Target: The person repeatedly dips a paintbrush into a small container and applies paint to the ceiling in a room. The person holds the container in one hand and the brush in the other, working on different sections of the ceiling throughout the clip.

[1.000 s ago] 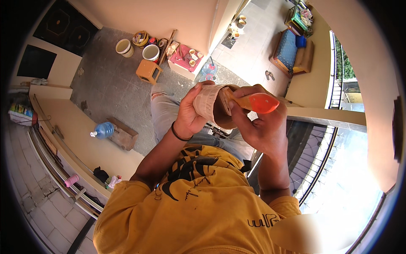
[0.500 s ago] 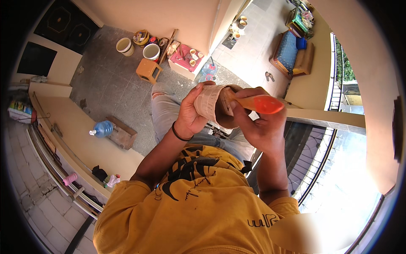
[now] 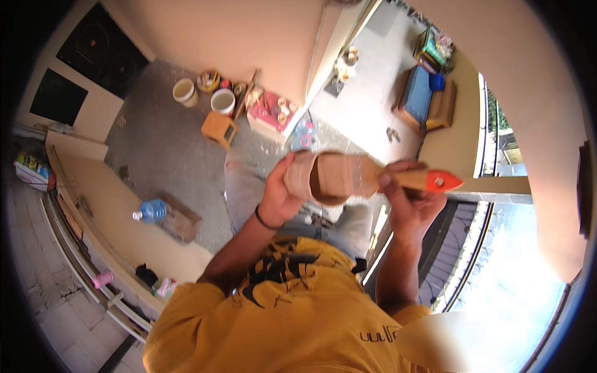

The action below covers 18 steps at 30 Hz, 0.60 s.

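Note:
My left hand (image 3: pixel 277 198) is wrapped round a small paint cup (image 3: pixel 300 179), its outside smeared with peach-coloured paint. The cup is tilted, its mouth turned toward the right. Between the fingers and thumb of my right hand (image 3: pixel 415 210) is a flat, wide paintbrush (image 3: pixel 407 179) with a wooden handle and a red end. Its broad head, peach like the cup, lies across the mouth, its tip at or just inside the rim. Motion blur softens the picture, and how much paint the cup holds cannot be made out.
Ahead on the floor stand an orange stool (image 3: pixel 219 128), white buckets (image 3: pixel 185 92) and a red-topped block (image 3: pixel 272 112) bearing small cups. A blue water bottle (image 3: pixel 149 211) lies to the left. Farther right is a couch (image 3: pixel 415 97). Dark metal railing (image 3: pixel 463 255) runs at my right.
My right hand has moved right, drawing the brush head out of the cup so that it now shows. Both hands and the cup sit lower in the picture as the view has shifted.

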Each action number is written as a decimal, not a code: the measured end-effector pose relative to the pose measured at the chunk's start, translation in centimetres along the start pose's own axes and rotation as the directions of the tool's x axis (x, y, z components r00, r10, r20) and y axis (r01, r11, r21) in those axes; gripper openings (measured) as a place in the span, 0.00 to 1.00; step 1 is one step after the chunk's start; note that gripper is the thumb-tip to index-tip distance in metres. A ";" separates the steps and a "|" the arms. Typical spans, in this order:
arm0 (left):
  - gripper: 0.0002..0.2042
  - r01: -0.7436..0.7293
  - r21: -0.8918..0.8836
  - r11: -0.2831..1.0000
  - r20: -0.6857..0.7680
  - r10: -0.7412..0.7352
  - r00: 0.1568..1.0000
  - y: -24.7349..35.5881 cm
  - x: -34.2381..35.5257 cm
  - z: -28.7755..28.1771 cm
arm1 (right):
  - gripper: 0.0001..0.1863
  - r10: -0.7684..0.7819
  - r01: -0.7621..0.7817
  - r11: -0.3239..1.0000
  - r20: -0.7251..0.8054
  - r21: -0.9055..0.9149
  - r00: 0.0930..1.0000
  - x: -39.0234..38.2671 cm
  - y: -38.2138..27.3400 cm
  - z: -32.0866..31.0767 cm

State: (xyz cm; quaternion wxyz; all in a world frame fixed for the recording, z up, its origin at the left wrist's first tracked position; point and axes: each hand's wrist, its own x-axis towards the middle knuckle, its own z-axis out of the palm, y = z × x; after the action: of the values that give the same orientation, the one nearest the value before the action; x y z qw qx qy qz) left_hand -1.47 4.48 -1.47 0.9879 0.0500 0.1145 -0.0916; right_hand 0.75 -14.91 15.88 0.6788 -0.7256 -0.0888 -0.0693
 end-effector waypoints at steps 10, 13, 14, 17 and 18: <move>0.32 0.072 0.095 0.993 0.159 -0.086 0.983 1.5 1.4 1.8 | 0.11 0.083 -0.087 0.983 0.029 0.162 0.996 2.3 1.9 -0.3; 0.34 0.062 0.099 0.993 0.167 -0.078 0.983 2.0 1.9 1.4 | 0.13 0.103 -0.108 0.958 0.034 0.265 0.994 3.0 2.5 -0.6; 0.34 0.074 0.086 0.993 0.188 -0.090 0.978 2.1 2.0 1.2 | 0.11 0.078 -0.087 0.940 0.041 0.330 0.996 3.0 2.5 -0.5; 0.34 0.082 0.092 0.992 0.212 -0.100 0.972 2.4 2.3 1.5 | 0.11 -0.020 0.031 0.911 -0.031 0.411 0.999 3.0 3.2 0.1; 0.35 0.082 0.100 0.992 0.210 -0.102 0.972 2.4 2.2 2.0 | 0.11 0.008 0.010 0.881 -0.036 0.473 0.999 2.9 3.5 0.2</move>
State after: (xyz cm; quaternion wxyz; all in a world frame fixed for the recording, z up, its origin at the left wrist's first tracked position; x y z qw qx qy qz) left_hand 1.54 6.26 0.10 0.9859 0.0792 0.0048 -0.1472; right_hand 4.37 -14.87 13.10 0.8367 -0.5369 -0.0907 -0.0591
